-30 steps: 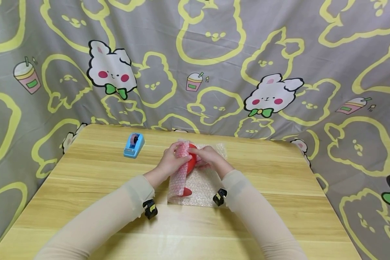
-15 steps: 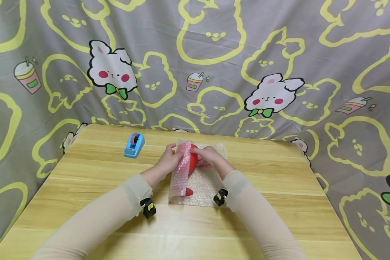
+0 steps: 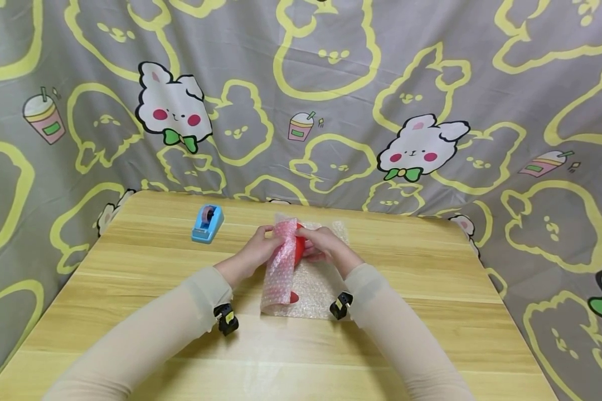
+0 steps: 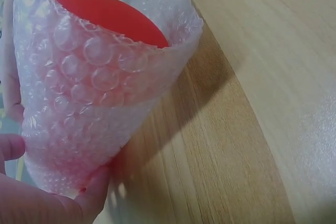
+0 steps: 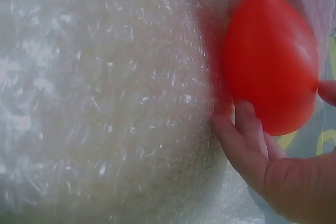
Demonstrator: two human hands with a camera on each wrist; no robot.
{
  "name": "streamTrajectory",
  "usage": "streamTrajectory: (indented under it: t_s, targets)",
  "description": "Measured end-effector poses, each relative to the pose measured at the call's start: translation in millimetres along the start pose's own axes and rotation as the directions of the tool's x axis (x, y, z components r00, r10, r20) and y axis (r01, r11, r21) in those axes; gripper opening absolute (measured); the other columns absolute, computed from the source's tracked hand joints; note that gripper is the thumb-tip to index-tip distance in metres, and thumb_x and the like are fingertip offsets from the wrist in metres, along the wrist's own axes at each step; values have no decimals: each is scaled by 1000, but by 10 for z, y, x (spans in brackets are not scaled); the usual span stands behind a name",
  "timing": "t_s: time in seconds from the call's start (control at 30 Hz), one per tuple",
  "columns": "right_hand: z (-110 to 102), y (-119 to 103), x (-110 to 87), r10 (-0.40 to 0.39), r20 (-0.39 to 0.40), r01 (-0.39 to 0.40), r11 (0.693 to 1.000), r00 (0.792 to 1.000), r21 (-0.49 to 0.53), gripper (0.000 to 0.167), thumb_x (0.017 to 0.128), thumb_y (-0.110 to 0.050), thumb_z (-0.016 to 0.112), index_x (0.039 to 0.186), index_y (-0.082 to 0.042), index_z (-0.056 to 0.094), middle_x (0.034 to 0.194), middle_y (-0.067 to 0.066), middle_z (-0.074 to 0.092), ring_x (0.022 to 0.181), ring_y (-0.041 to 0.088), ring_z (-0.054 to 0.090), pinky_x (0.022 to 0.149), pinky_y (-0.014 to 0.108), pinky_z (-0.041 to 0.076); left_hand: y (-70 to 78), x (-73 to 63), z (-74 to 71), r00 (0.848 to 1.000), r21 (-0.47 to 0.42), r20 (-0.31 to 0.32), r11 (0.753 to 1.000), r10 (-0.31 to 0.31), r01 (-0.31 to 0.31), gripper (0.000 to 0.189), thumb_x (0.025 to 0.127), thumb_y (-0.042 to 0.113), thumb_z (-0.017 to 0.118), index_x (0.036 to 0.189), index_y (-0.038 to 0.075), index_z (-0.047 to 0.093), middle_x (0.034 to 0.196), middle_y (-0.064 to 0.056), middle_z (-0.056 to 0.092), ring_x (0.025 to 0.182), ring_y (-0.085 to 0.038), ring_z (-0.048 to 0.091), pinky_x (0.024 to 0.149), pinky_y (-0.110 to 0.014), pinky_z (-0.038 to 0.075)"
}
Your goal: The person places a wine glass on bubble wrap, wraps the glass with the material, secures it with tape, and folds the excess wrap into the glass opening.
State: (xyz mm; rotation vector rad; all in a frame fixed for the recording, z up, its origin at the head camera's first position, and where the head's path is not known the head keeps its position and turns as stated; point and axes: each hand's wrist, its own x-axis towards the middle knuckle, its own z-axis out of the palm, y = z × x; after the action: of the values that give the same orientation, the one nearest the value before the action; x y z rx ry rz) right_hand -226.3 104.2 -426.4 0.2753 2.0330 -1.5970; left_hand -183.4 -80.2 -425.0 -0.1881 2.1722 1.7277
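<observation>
A red goblet with a rounded bowl [image 5: 270,61] lies on a sheet of bubble wrap [image 3: 313,289]. Its stem narrows away from the bowl, and the red foot [image 4: 110,17] shows at the near end. The left flap of bubble wrap [image 4: 79,103] is folded up over the goblet's left side. My left hand [image 3: 251,253] holds this flap at the far left, some fingers hidden behind it. On the other side, my right hand [image 3: 326,245] grips the bowl, thumb on one side and fingers against the other and the wrap.
A blue tape dispenser [image 3: 208,224] stands at the back left of the wooden table [image 3: 406,278]. Behind the table hangs a grey patterned curtain [image 3: 341,117]. A small black camera sits on each wrist.
My left hand has slid slightly left and its thumb has come off the goblet's top. The flap of bubble wrap has moved right, covering more of the goblet. My right hand keeps its grip.
</observation>
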Motion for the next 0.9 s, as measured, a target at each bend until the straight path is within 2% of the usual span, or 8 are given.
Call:
streamTrajectory:
  t_s: [0.37,0.67,0.9]
  targets:
    - [5,22,-4,6,31,-6,1000,1000,23,37,88,-33,67,105,0,60,91,13,66,74,20,67,88,44,57,-37,-11,4,999,-19,-7,999,31,-32,66,101,26,59,152,4,25,142,-29,47,126,-40,53,105,-49,45]
    - [-25,14,-19,-4,64,3,1000,998,12,47,91,-31,64,122,4,59,96,15,68,80,22,69,90,43,56,-10,-21,15,999,-3,-33,1000,31,-31,63,100,24,58,152,6,28,143,-24,46,126,-36,52,106,-48,43]
    - [-35,22,-20,-27,81,28,1000,996,-3,42,91,-29,62,117,3,57,94,14,68,77,21,70,94,45,54,-17,-21,-3,999,-23,-22,999,38,-39,63,99,22,61,151,7,28,140,-27,50,124,-37,55,103,-48,46]
